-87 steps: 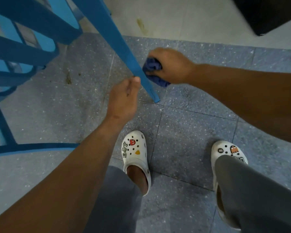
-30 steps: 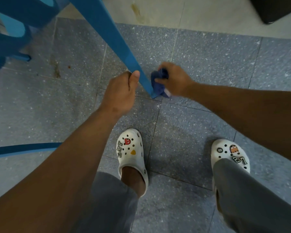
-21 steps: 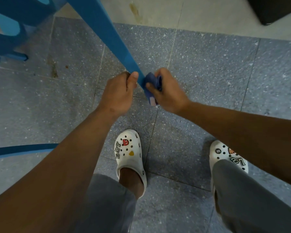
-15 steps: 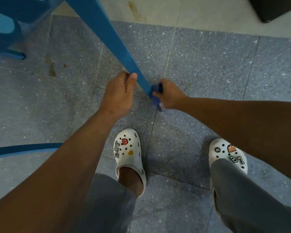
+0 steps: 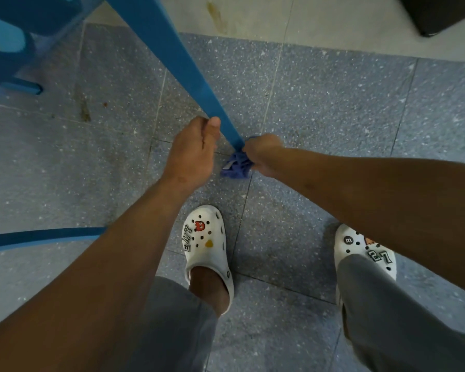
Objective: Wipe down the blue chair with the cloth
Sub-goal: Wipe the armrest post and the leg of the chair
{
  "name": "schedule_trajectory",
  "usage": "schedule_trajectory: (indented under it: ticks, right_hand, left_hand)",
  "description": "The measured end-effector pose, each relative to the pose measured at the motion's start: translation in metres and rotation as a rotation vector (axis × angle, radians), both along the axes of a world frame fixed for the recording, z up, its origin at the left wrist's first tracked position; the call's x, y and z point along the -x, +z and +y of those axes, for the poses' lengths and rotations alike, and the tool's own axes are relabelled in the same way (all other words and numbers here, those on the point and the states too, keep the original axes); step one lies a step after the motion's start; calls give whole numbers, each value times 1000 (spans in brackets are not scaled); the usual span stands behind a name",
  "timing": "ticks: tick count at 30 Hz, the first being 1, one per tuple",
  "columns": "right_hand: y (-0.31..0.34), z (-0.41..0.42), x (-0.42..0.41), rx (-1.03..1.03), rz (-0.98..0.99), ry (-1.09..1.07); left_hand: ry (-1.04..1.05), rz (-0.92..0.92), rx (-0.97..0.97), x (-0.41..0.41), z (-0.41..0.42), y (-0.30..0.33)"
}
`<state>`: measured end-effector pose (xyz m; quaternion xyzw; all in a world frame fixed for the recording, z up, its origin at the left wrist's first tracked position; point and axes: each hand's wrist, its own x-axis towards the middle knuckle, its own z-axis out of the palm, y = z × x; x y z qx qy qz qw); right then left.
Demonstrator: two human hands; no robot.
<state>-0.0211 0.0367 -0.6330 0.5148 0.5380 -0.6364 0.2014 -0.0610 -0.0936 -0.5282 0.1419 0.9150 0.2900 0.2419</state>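
Blue plastic, the leg [image 5: 177,60] of the tipped blue chair [image 5: 38,20] slants down to its foot, where our right hand [image 5: 263,154] has its grip clenched on the bunched cloth [image 5: 235,166], pressed against the leg's very end just above the tiled floor [image 5: 333,108]. Our left hand [image 5: 192,151] steadies the same leg from the other side, thumb laid along it and fingers seemingly curled behind, close beside the cloth. To finish this stroke well, we judge, we should wrap the cloth round the tip and underside, hold the leg firm, then work upward over any unwiped face.
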Motion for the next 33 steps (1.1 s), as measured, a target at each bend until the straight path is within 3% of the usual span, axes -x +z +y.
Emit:
schedule_trajectory:
  ticks: [4,8,13,18,25,33]
  right_hand:
    - [12,-1,1,22,106,-88]
    - [17,-6,-18,-139,239,3]
    - [-1,-8,-28,-162,73,81]
    - [13,2,-22,-97,31,44]
    - [73,4,-11,-221,402,-48]
    - [192,10,1,-255,668,-62]
  left_hand:
    - [-5,-15,2,1,0,1]
    - [10,-6,-3,-1,1,2]
    - [12,-29,-2,-2,1,1]
    - [2,-22,5,-1,1,3]
    - [68,52,-20,-9,11,39]
    - [98,196,-186,-27,24,126]
